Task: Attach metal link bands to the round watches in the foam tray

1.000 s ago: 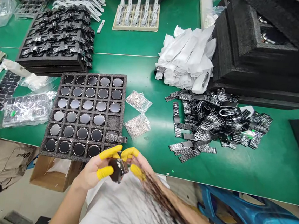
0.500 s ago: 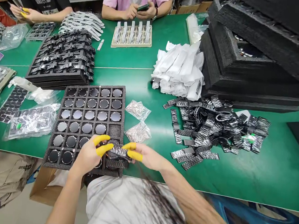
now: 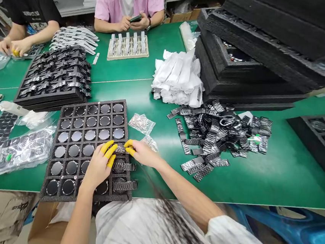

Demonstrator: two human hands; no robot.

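Note:
A dark foam tray (image 3: 128,113) of round black watch faces lies before me. At its right column I have a watch with a black metal band (image 3: 120,149) between my two hands, low over a cell. Yellow-covered fingertips of my left hand (image 3: 101,164) press on the watch's left side. My right hand (image 3: 143,153) pinches the band's right end with yellow-covered fingers. Nearer to me in that column, a banded watch (image 3: 123,166) and another banded watch (image 3: 124,185) rest with their bands over the tray's edge.
Loose black bands (image 3: 213,130) are heaped on the right, beside white-wrapped pieces (image 3: 179,77) and stacked black foam trays (image 3: 241,83). Small bags of metal pins (image 3: 142,124) lie beside my tray. A full watch tray (image 3: 58,73) stands far left. Two co-workers sit across the table.
Both my hands have shifted with the watch from a nearer cell to one farther up the right column. The co-worker at left has lowered their hands. My view has turned a little right.

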